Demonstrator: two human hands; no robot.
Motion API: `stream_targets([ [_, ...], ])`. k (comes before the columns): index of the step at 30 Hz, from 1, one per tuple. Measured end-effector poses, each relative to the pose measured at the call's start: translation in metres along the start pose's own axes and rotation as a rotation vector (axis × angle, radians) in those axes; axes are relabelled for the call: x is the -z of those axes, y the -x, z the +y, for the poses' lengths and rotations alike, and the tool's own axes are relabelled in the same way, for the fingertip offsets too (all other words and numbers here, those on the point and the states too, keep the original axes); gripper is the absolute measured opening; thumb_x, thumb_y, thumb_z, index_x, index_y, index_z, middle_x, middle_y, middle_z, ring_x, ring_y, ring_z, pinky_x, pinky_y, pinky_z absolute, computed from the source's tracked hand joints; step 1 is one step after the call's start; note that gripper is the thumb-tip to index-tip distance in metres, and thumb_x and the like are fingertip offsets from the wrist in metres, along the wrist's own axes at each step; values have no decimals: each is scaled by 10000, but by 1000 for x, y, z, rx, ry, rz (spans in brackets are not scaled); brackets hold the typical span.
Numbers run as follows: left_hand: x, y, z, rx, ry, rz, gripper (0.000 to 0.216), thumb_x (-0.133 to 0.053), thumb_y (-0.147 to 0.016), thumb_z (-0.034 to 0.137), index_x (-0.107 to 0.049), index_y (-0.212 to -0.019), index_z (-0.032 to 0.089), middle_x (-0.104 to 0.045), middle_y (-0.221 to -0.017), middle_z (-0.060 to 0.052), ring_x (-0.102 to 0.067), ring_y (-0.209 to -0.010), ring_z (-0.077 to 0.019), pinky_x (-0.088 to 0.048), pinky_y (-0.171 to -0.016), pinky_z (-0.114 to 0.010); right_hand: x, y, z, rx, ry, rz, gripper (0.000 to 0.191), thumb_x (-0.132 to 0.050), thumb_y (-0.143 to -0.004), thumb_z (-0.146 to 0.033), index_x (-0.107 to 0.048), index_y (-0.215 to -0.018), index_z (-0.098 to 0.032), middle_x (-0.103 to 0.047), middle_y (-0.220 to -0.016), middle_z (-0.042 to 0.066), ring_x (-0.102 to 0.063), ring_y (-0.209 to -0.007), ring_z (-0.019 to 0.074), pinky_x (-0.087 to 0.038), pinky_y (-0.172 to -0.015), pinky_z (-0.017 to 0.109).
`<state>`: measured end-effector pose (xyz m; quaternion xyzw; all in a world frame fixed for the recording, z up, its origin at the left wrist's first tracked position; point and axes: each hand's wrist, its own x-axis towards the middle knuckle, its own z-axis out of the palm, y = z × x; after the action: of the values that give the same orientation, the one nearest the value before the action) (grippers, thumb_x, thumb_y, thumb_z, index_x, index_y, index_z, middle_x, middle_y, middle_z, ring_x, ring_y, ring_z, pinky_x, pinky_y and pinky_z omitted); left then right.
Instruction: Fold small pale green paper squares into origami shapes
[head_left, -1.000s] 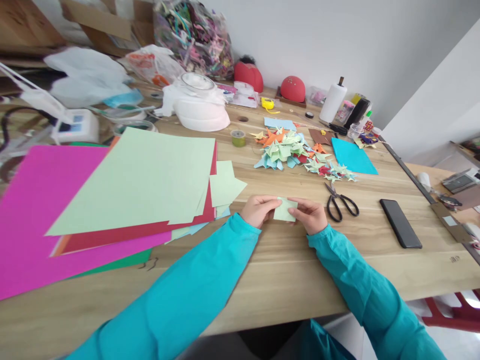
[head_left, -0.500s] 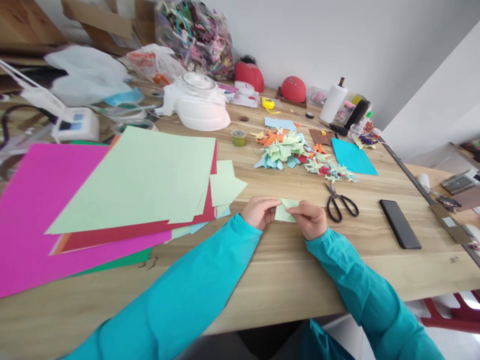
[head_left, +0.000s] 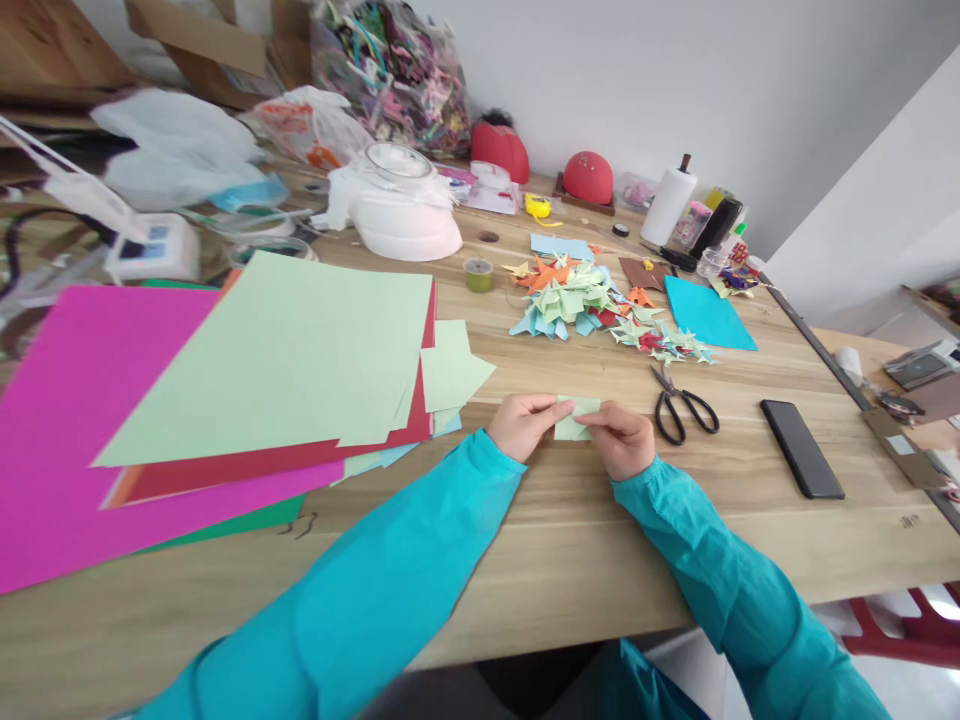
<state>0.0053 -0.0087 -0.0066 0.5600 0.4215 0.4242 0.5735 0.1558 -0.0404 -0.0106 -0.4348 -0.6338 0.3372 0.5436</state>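
Note:
A small pale green paper piece [head_left: 574,420] lies folded on the wooden table [head_left: 570,540] between my two hands. My left hand [head_left: 521,425] pinches its left edge with thumb and fingertips. My right hand [head_left: 622,437] is curled over its right side, fingers pressed on the fold. Both arms wear teal sleeves. Part of the paper is hidden under my right fingers.
Large sheets lie stacked at left: pale green [head_left: 277,360] over red and magenta [head_left: 67,420]. A pile of folded paper shapes [head_left: 577,300] sits behind my hands. Black scissors [head_left: 682,405] and a black phone [head_left: 801,461] lie to the right, with a blue sheet [head_left: 705,312] beyond.
The green paper has been folded narrower and flatter. My hands have drawn closer together over it, the left fingers sliding right along its top edge.

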Motion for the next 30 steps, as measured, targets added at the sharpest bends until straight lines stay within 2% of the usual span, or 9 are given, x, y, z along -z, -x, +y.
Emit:
stream_targets([
  [2,1,0,3,-24,-30,7,290,-593,-679,404,-617,-581,132,-413,-426,58,-336,-433,-63,-269,-432,-213,-1,-1,-3,-96,-147,-5,185,-586,-708,-281,-670,-854,-206,-620,-726,25,-579,-586,128,-502,-512,265],
  [5,4,-1,6,-53,-82,-3,287,-587,-680,401,-646,-626,125,-472,-463,42,-383,-469,-79,-301,-458,-215,-2,-4,-7,-295,-267,-41,441,-635,-657,-339,-552,-1062,-184,-624,-682,2,-606,-567,143,-528,-499,284],
  [8,6,-2,7,-68,-133,-79,277,-585,-678,383,-665,-633,122,-559,-530,9,-464,-544,-110,-351,-508,-220,-2,-8,-4,-490,-258,-119,424,-662,-621,-393,-564,-941,-133,-609,-543,-8,-604,-455,156,-502,-399,258],
  [11,7,-2,8,-53,-136,-139,274,-588,-666,376,-684,-687,119,-626,-614,-24,-513,-601,-138,-381,-536,-229,1,-11,0,-603,-276,-240,369,-689,-579,-419,-581,-754,-113,-624,-535,18,-620,-464,168,-508,-400,246],
  [20,7,-3,7,96,18,-197,318,-599,-651,410,-678,-691,105,-638,-597,-34,-553,-607,-158,-413,-562,-254,5,-12,-2,-680,-310,-326,370,-728,-525,-407,-578,-670,-102,-639,-530,36,-630,-478,173,-519,-417,245],
  [25,6,-2,5,104,22,-215,349,-563,-680,439,-638,-652,99,-591,-548,-17,-508,-534,-124,-382,-505,-234,4,-12,1,-659,-304,-332,351,-746,-502,-377,-553,-625,-110,-640,-522,30,-630,-471,177,-517,-399,243],
  [30,3,1,9,85,-34,-164,351,-539,-699,440,-608,-597,111,-510,-469,24,-426,-464,-85,-321,-448,-206,4,-12,1,-658,-297,-333,339,-740,-515,-371,-553,-624,-111,-644,-526,32,-631,-470,176,-520,-402,244],
])
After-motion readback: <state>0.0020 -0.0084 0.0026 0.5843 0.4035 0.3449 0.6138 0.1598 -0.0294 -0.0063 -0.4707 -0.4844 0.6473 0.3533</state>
